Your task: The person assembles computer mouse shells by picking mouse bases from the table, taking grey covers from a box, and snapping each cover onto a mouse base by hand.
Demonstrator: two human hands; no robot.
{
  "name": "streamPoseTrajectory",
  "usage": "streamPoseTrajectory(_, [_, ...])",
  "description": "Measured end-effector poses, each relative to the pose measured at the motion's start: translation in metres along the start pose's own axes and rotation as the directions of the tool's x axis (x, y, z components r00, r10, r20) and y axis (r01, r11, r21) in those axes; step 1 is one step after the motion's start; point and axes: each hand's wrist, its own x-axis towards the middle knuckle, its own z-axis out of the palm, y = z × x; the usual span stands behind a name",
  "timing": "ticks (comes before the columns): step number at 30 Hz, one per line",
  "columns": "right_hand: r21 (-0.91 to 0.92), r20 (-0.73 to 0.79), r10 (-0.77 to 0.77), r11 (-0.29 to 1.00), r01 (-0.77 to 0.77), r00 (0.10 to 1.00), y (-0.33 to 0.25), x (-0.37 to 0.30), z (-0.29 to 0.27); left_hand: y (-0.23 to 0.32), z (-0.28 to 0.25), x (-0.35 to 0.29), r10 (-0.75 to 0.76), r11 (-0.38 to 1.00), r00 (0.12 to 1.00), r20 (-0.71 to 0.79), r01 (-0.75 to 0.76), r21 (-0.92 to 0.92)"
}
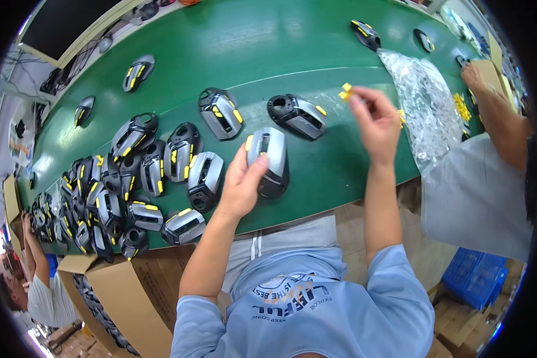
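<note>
My left hand (243,182) grips a grey-and-black plastic housing (275,150), shaped like a computer mouse shell, over the table's near edge. A yellow strip shows along that housing's left side. Raised to the right, my right hand (376,122) pinches a small yellow plastic piece (345,91) between thumb and fingers. Just beyond my left hand lie two similar housings with yellow parts, one at the centre left (221,113) and one at the centre right (297,116). Many more housings (152,167) crowd the table on my left, partly piled on each other.
The green table (316,48) curves across the view. A clear plastic bag (423,101) lies on the right, with yellow pieces (461,107) beside it. Co-workers' arms reach in at the right (498,113) and far left (36,250). A cardboard box (119,292) stands below the left edge.
</note>
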Motion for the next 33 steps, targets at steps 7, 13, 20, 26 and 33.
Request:
streamPoseTrajectory(7, [-0.557, 0.467, 0.002, 0.777, 0.292, 0.884, 0.038, 0.035, -0.069, -0.006, -0.013, -0.002, -0.070, 0.998, 0.998, -0.005, 0.070, -0.004])
streamPoseTrajectory(13, [-0.621, 0.448, -0.020, 0.712, 0.327, 0.894, 0.019, 0.041, -0.074, -0.001, -0.019, -0.001, -0.059, 0.997, 0.998, 0.013, 0.059, -0.044])
streamPoseTrajectory(20, [-0.631, -0.017, -0.046, 0.775, 0.025, 0.999, 0.054, 0.056, -0.161, 0.002, -0.006, 0.000, -0.018, 0.992, 1.000, -0.009, 0.017, -0.125])
streamPoseTrajectory(26, [-0.822, -0.185, 0.046, 0.541, -0.181, 0.982, 0.163, 0.075, -0.250, -0.005, -0.007, 0.005, -0.031, 0.983, 0.999, 0.018, 0.034, -0.183])
streamPoseTrajectory(33, [-0.892, -0.068, 0.301, 0.409, -0.193, 0.951, 0.179, 0.094, -0.254, -0.005, -0.011, 0.005, 0.110, 0.985, 0.992, -0.064, -0.117, -0.127])
